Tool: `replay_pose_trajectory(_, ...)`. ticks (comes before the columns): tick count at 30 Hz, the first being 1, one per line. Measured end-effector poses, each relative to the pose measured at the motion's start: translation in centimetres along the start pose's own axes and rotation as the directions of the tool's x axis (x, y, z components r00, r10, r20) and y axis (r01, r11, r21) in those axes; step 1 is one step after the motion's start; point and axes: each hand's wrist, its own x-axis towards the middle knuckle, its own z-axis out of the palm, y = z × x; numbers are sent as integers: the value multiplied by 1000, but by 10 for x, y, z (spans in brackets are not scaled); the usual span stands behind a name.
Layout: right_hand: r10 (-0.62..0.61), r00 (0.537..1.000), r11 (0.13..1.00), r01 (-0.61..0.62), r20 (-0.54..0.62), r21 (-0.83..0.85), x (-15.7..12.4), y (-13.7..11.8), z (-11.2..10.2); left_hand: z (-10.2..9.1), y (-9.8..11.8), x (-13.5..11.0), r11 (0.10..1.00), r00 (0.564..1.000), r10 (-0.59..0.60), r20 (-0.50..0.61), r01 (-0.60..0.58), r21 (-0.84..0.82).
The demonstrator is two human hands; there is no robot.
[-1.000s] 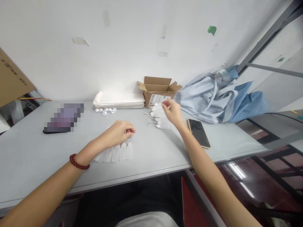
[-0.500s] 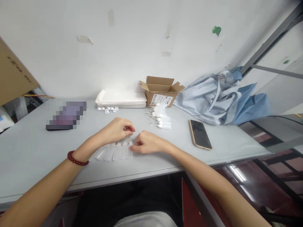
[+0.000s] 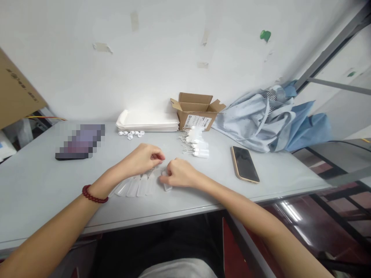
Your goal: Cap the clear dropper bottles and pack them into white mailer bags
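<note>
My left hand (image 3: 146, 158), with a dark red beaded bracelet (image 3: 93, 194) on the wrist, hovers over the table with thumb and fingertips together. What is between them is too small to make out. Below it lies a fanned row of small clear plastic bottles (image 3: 141, 186), partly hidden by that hand and forearm. My right hand (image 3: 182, 173) is closed around a single clear plastic bottle (image 3: 167, 187), apart from the row's right end. Only the lower end of this bottle shows under the fingers.
White caps (image 3: 131, 135) lie before a stack of white envelopes (image 3: 147, 121). Capped bottles with thin white strings (image 3: 199, 148) lie near an open cardboard box (image 3: 197, 116). A phone (image 3: 245, 164) is on the right, a pixelated object (image 3: 82, 141) left, and blue cloth (image 3: 261, 119) at the back right.
One bottle at the row's right end has shifted rightward with my right hand, opening a gap beside the row. My left hand has hardly moved.
</note>
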Motion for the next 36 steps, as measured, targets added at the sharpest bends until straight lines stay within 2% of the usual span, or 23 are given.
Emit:
replay_pose_trajectory(5,1,989,998,9,-150,70,3,8,-6,0,3,1,1000,1000,3,-29,-3,8)
replay_pose_trajectory(8,-34,963,984,80,-267,160,4,13,-9,2,3,1,1000,994,-2,-109,0,-20)
replay_pose_trajectory(11,-44,943,967,123,-330,223,5,15,-10,3,4,2,997,977,-19,-211,2,-80)
replay_pose_trajectory(18,-15,942,892,164,-336,422,8,23,-7,1,12,0,982,946,-39,-323,-23,-186)
replay_pose_trajectory(27,57,910,898,133,-412,420,10,22,-7,-1,8,1,979,921,-38,-387,-42,-197)
replay_pose_trajectory(36,50,898,864,180,-436,470,11,22,-5,-1,9,0,959,929,-81,-361,-26,-283)
